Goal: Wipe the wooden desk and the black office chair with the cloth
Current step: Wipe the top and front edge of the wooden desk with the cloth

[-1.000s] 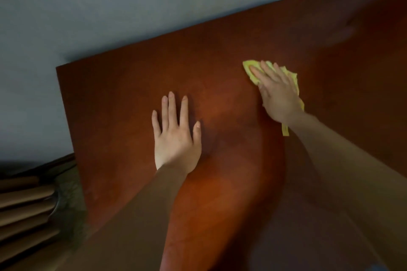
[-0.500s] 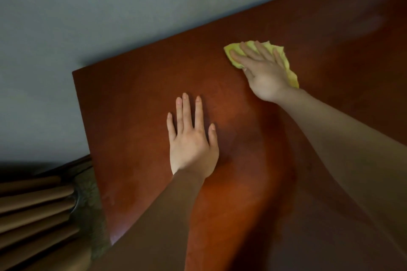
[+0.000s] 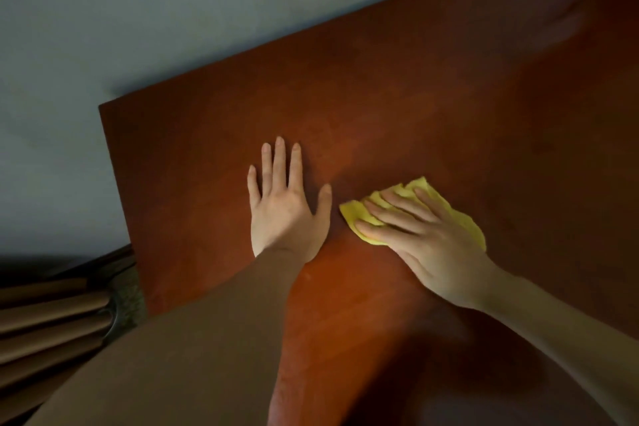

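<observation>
The reddish-brown wooden desk (image 3: 432,107) fills most of the head view, its back edge against a grey wall. A yellow cloth (image 3: 356,214) lies flat on the desk just right of centre. My right hand (image 3: 425,239) presses down on the cloth with straight, spread fingers and covers most of it. My left hand (image 3: 287,207) rests flat on the bare wood just left of the cloth, fingers straight, thumb tip close to the cloth's left corner. No black office chair is in view.
The grey wall (image 3: 173,10) runs along the desk's far and left edges. Below the desk's left edge, at the bottom left, stands a bundle of brown tubes (image 3: 45,322) in a dark gap.
My right hand has slid the cloth from the far part of the desk back toward me and leftward, ending beside my left hand. My left hand stays flat in place.
</observation>
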{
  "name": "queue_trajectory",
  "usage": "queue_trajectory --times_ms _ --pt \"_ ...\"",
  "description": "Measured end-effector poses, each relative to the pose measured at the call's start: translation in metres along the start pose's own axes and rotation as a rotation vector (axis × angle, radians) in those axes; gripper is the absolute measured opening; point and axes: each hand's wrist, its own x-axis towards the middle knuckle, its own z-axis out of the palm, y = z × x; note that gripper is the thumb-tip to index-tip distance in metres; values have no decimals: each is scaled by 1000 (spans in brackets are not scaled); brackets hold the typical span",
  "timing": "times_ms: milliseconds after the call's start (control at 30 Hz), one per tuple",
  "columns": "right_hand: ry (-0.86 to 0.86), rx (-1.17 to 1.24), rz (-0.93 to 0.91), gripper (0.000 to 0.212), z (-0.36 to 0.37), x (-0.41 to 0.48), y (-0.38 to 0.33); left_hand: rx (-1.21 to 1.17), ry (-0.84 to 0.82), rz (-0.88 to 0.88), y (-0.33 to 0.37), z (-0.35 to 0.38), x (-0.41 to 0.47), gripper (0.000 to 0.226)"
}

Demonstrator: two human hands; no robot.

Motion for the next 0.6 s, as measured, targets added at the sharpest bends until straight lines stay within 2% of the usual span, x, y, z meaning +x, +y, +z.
queue_trajectory --times_ms 133,233,600 --pt "-60 -40 -108 44 -9 -6 29 18 -7 1 0 -1 0 63" --pt "-63 -8 -110 43 -12 5 51 11 -11 -13 1 -1 -1 58" --pt "127 178 264 45 -32 131 120 -7 -22 -29 4 -4 0 61"
